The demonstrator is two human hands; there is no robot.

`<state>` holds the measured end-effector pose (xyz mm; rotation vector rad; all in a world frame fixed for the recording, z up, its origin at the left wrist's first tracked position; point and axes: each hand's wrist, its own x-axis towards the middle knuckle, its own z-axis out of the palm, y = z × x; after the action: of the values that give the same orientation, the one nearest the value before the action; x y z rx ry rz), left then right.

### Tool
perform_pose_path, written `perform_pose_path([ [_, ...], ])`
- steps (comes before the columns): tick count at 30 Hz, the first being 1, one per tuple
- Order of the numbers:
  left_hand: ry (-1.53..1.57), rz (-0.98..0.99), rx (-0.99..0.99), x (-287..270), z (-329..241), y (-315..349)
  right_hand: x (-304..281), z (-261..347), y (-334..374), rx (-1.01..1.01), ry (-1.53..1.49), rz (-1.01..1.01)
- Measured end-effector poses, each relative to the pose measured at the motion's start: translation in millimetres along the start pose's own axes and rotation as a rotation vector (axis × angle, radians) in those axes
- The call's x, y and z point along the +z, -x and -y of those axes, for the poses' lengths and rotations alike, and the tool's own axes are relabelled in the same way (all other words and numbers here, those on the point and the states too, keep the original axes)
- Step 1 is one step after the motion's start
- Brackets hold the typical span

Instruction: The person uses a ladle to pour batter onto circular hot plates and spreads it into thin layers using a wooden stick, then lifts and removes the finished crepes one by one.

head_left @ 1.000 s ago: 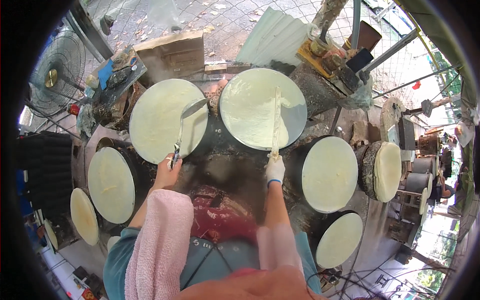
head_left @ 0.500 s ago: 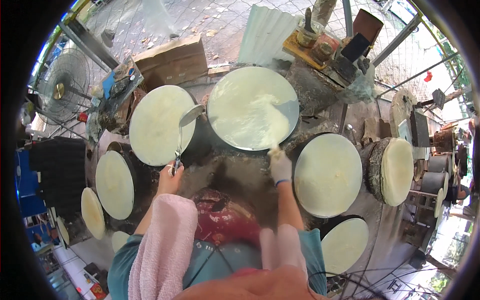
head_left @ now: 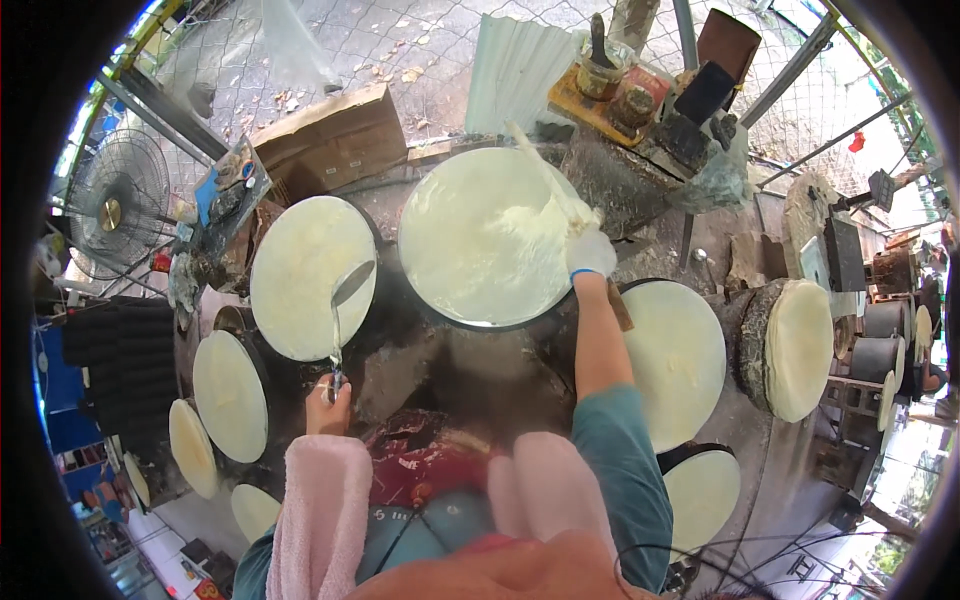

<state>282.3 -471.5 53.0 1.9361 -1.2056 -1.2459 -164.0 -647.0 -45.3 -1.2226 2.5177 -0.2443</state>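
A round griddle [head_left: 487, 325] stands in front of me, its top covered by pale batter [head_left: 470, 235], streaky toward the right. My right hand [head_left: 592, 252], in a whitish glove, is closed round a wooden spreader at the griddle's right edge. Its long pale blade [head_left: 550, 175] slants over the far right part, and a brown handle end [head_left: 624, 310] shows beyond my wrist. My left hand [head_left: 330, 404] grips a metal ladle [head_left: 337, 330] by its handle. The ladle's bowl hangs over the left griddle's pale sheet [head_left: 305, 275].
More batter-covered rounds curve along both sides, such as a right one [head_left: 675, 365] and a left one [head_left: 230, 395]. Behind stand a cardboard box [head_left: 335, 145] and a yellow tray [head_left: 580, 95] with tubs. A fan [head_left: 112, 213] stands far left.
My right hand has swung right and away from me with the spreader, whose blade now lies across the far right part. My left hand and the ladle have come nearer to me.
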Motion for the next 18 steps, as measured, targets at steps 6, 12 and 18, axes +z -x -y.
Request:
perform_pose_path([
  [6, -0.097, -0.040, 0.224, 5, 42, -21, 44, -11, 119, -0.477, -0.828, -0.227],
  [12, -0.001, 0.185, 0.114, 45, -15, -38, 66, -68, 203, 0.455, -1.440, 0.447],
  [18, 0.032, 0.435, 0.245, 122, -94, -103, 34, -99, 150, 0.378, -1.398, 0.365],
])
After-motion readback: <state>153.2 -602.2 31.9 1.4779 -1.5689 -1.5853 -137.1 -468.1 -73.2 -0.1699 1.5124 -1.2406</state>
